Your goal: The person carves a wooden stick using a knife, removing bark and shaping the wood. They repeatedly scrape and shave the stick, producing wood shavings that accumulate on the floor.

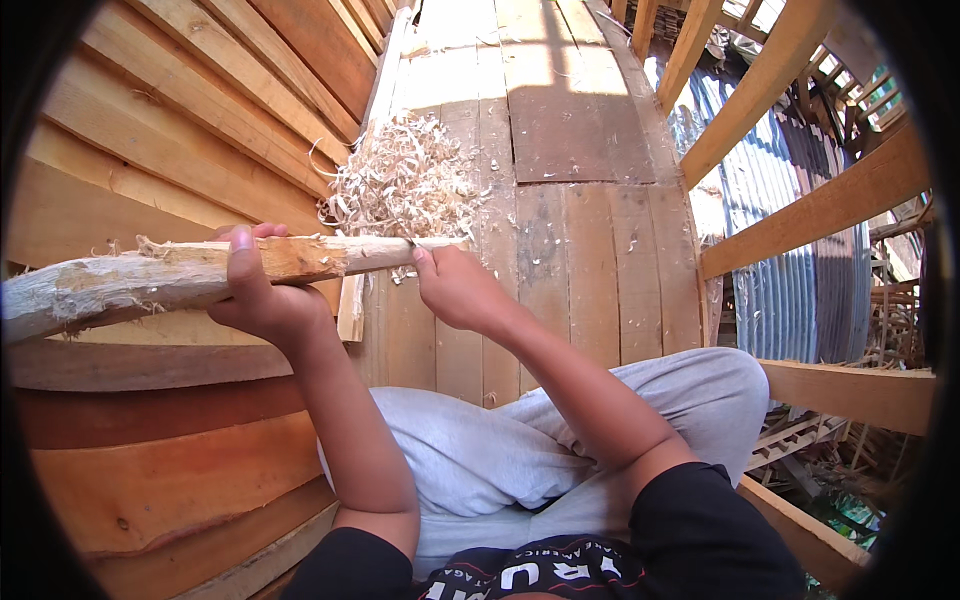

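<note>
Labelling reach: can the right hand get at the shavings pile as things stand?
Probably yes: the shavings pile lies just beyond the wooden pole. The right hand is at the pole's tip, and the way around that end looks free.

Seen from the lap point(480, 450), shavings point(405, 185) lie on the floor point(590, 260) at eleven o'clock, planks point(170, 490) at nine, railing point(818, 218) at two, pole point(300, 260) from ten toward twelve.

Plank floor point(590, 275) of wood, extending toward twelve o'clock. At eleven o'clock, a heap of pale, curled wood shavings point(405, 185); at one o'clock, a broad brown panel point(580, 140), overlaid or inset (indeterminate); toward two o'clock, small scattered flakes point(632, 243).
</note>
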